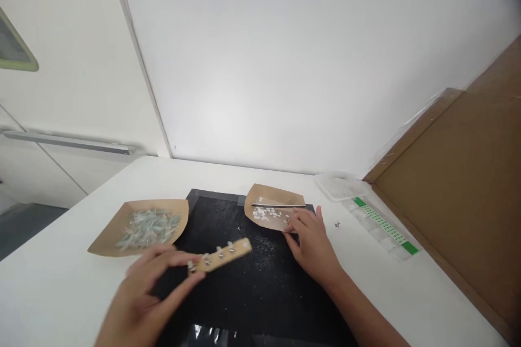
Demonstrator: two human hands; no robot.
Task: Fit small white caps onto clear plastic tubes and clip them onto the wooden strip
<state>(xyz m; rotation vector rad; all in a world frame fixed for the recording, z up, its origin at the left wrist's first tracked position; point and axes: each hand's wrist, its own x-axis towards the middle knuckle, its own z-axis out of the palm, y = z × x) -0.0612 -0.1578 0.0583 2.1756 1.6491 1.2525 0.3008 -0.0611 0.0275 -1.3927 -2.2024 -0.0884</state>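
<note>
My left hand pinches one end of a small light-wood strip between thumb and fingers. Several small metal pieces with whitish tops sit in a row along the strip, which is held tilted above a black mat. My right hand grips the near right corner of a brown paper tray, thumb outside and fingers over the rim. Small white flat bits lie scattered in that tray. A thin metal stick-like tool, perhaps tweezers, lies across it.
On the left stands another brown paper tray heaped with pale translucent pieces. At right are a clear plastic container, a green-and-white strip and tiny metal bits. A cardboard panel borders the white table.
</note>
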